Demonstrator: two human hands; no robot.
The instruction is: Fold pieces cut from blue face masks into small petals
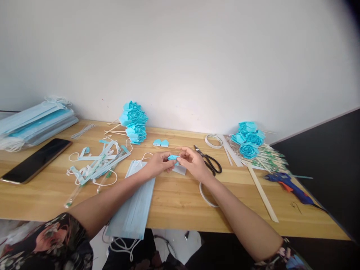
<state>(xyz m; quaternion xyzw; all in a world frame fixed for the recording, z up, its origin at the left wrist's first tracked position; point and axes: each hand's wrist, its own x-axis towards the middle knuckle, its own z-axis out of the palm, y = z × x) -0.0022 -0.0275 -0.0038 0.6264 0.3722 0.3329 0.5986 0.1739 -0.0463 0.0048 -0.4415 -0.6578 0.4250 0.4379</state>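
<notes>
Between my two hands, over the middle of the table, is a small folded piece of blue mask fabric point(173, 158). My left hand point(161, 165) pinches its left side, and my right hand point(192, 162) pinches the right side with thumb and fingers. A small white piece point(180, 170) lies just below the hands, partly covered. Behind them rest a few cut blue petals point(161, 143). Under my left forearm is a light blue face mask point(137, 202), its loops hanging over the front edge. Black-handled scissors point(209, 160) lie right of my right hand.
Blue fabric flowers on sticks point(133, 122) lie back left, more flowers point(249, 138) back right. A mask stack point(36, 122), phone point(36, 160) and cut strips point(98, 161) are left. Tape rolls point(206, 141), a wooden strip point(262, 193) and a blue glue gun point(292, 188) are right.
</notes>
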